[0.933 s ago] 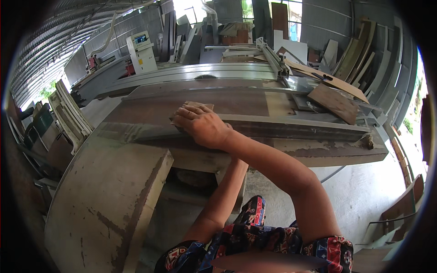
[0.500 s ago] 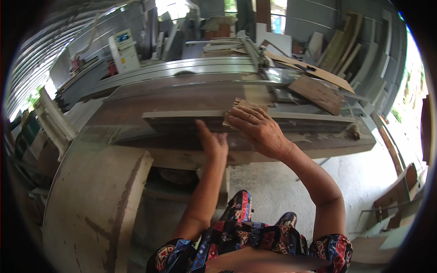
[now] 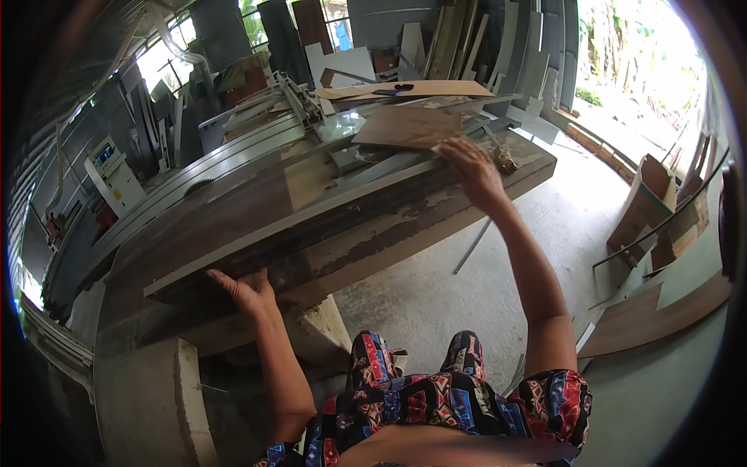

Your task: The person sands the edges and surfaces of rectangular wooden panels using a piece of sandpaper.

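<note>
While the broad workbench [image 3: 420, 240] fills the middle of the frame, the long board [image 3: 311, 226] lies aslant along it, one end at centre left, the other right of upper centre, its narrow pale edge upward. The step in hand seems to be work along that edge, the left side bracing and the right passing over the top; the next move would call for a steady brace and even, light pressure, taking care at the corner. A pale upright cabinet [image 3: 117, 183] stands at the left of the frame, and a brown panel [image 3: 408, 127] lies at upper centre, just beyond the board.

The right hand [image 3: 471, 165] rests over the board's far end, fingers together and slightly bent; a pale sliver shows at its fingertips, but I cannot tell what, if anything, it grips. The left hand [image 3: 247, 294] is against the near face at lower left of centre, thumb spread from the fingers; whether it clasps the board is unclear. Smallest are the cabinet's lit screen [image 3: 103, 156] and a little yellow label [image 3: 117, 194], neither legible; I can make out no brand.
</note>
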`<state>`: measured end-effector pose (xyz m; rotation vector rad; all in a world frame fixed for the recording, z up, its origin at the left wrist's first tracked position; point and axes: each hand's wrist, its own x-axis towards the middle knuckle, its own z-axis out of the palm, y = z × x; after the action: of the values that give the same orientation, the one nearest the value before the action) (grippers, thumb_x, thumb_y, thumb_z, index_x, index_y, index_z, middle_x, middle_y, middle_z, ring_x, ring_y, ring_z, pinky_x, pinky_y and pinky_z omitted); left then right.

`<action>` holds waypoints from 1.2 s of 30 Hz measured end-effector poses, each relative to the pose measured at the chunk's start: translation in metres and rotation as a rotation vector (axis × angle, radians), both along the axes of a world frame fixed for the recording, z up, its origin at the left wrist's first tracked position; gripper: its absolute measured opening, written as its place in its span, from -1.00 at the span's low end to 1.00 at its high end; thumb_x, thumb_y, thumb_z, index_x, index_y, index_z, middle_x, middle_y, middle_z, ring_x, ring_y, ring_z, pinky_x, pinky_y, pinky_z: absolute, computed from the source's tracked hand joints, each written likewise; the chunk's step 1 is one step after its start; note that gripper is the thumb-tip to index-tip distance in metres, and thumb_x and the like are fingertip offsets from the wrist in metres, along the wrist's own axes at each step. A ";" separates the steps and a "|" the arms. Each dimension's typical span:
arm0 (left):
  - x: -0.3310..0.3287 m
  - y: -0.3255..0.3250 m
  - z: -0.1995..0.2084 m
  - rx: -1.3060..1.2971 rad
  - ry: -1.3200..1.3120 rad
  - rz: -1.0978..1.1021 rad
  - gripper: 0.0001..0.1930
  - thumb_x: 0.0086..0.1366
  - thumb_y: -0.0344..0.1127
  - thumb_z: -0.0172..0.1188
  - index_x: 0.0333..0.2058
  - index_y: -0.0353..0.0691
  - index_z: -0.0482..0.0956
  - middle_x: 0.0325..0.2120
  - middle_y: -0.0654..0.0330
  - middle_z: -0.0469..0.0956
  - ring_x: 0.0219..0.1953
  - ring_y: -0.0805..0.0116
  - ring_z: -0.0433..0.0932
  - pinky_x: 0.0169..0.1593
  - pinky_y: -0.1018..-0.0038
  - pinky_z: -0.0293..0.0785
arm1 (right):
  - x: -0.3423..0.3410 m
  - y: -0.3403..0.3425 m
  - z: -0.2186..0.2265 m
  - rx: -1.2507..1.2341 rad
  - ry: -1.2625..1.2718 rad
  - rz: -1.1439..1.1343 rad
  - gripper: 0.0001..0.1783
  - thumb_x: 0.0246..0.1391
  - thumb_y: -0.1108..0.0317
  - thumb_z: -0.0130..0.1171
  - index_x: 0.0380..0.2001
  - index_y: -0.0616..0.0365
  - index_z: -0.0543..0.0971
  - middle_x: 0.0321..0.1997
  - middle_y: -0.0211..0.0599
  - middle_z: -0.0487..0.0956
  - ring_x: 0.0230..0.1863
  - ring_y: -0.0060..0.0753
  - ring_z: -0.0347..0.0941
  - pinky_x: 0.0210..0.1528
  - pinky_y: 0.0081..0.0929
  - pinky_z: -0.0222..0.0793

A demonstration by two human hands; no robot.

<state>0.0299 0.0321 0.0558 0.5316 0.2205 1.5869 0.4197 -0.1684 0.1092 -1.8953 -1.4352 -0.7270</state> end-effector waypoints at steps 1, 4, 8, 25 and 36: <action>0.000 -0.001 0.001 0.015 -0.005 -0.001 -0.01 0.01 0.38 0.16 0.31 0.01 0.00 0.31 0.12 0.00 0.31 0.07 0.05 0.29 -0.05 0.07 | 0.015 -0.005 -0.001 0.051 -0.030 0.019 -0.62 0.20 0.26 -0.03 0.09 -0.09 0.46 0.24 -0.33 0.36 0.35 -0.26 0.12 0.36 -0.16 -0.06; 0.001 -0.001 0.004 0.037 -0.020 -0.016 0.01 -0.01 0.37 0.19 0.32 0.05 -0.01 0.33 0.16 -0.02 0.33 0.08 0.00 0.30 -0.04 0.03 | 0.041 -0.014 -0.006 0.104 0.074 -0.025 -0.62 0.20 0.25 -0.03 0.08 -0.07 0.47 0.24 -0.34 0.37 0.36 -0.27 0.11 0.36 -0.21 -0.07; 0.002 -0.002 0.003 0.006 -0.002 0.057 0.02 0.00 0.40 0.15 0.31 -0.03 -0.01 0.31 0.10 0.00 0.31 0.06 0.04 0.31 -0.04 0.04 | 0.030 -0.006 -0.004 0.124 0.125 -0.098 -0.63 0.20 0.26 -0.03 0.08 -0.06 0.48 0.23 -0.34 0.38 0.35 -0.27 0.11 0.35 -0.22 -0.06; 0.001 0.012 -0.035 0.244 -0.299 -0.169 -0.19 -0.04 0.51 0.02 0.06 0.07 0.33 -0.15 0.23 0.45 -0.05 0.14 0.43 0.09 -0.04 0.30 | -0.070 -0.006 0.015 -0.084 -0.159 0.090 -0.46 -0.24 0.52 0.28 -0.06 0.04 0.51 0.03 -0.23 0.51 0.12 -0.12 0.37 0.13 -0.24 0.28; -0.048 -0.020 0.014 0.157 -0.138 -0.339 -0.05 -0.16 0.56 0.04 0.19 0.20 0.19 0.03 0.16 0.30 0.15 -0.01 0.30 0.02 -0.15 0.46 | -0.057 0.001 0.019 -0.130 -0.298 0.194 -0.51 -0.28 0.63 0.21 -0.14 0.12 0.50 -0.14 -0.15 0.57 -0.08 -0.05 0.49 -0.09 -0.21 0.40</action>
<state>-0.0177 0.0116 0.0703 0.5465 -0.0968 1.3081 0.3627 -0.1675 0.1280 -1.7632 -1.8632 -0.8662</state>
